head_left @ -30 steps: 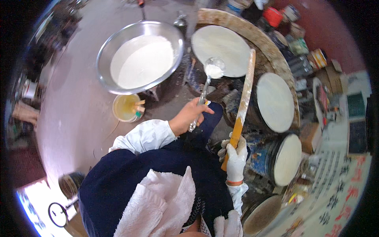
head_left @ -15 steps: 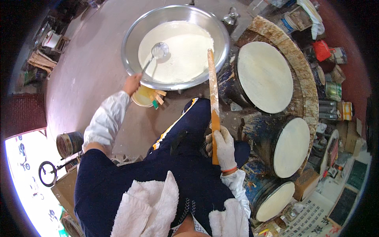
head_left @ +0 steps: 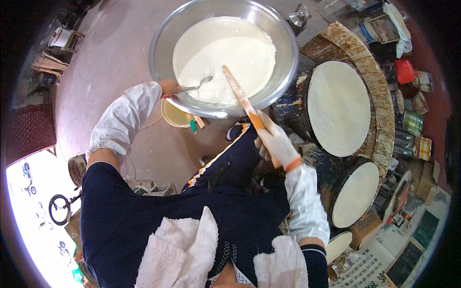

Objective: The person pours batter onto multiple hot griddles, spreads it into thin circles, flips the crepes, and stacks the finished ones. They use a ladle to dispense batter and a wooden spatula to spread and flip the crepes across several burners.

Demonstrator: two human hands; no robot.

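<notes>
My bare left hand (head_left: pixel 169 87) is closed round the handle of a metal ladle (head_left: pixel 193 88) at the near left rim of a wide steel basin (head_left: pixel 162 53). The ladle's bowl dips into the pale, creamy batter (head_left: pixel 240 45). In a white glove with an orange cuff, my right hand (head_left: pixel 277 142) grips a long flat wooden spatula (head_left: pixel 247 108). The spatula slants over the basin's near rim, its whitened tip over the batter near the ladle. I cannot tell whether that tip touches the batter.
To the right, round griddles bear pale sheets: a large one (head_left: pixel 339 108), a smaller one (head_left: pixel 356 194) and a partly hidden one (head_left: pixel 338 246). A curved, crusted ledge (head_left: pixel 379 105) runs behind them. A yellowish bucket (head_left: pixel 174 115) stands below the basin, a metal kettle (head_left: pixel 298 18) beyond it.
The ladle has come down from above the batter into it, near the rim. My right hand has moved up towards the basin, swinging the spatula's tip leftward over the batter. The view has shifted slightly.
</notes>
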